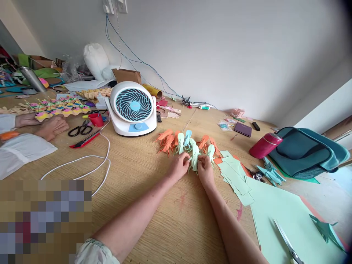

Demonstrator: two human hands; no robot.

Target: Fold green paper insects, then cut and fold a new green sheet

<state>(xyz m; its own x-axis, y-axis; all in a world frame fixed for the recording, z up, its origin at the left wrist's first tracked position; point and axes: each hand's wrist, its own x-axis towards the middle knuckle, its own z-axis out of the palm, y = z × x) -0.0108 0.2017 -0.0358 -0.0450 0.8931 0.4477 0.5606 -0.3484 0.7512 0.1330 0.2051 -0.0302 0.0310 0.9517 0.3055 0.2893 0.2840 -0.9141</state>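
My left hand (179,165) and my right hand (205,168) meet at the middle of the wooden table (154,205). Both pinch a folded light green paper piece (194,158) between their fingertips. Just beyond them lies a cluster of folded orange and green paper shapes (187,142). Cut green paper strips (235,176) lie right of my right hand.
A white and blue desk fan (133,108) stands behind left, its white cable (90,161) looping forward. Black scissors (80,129), a red cup (96,119), a pink bottle (265,145), a teal bag (305,151), green sheets (286,220) with scissors (286,240). Another person's hands (49,126) rest at left.
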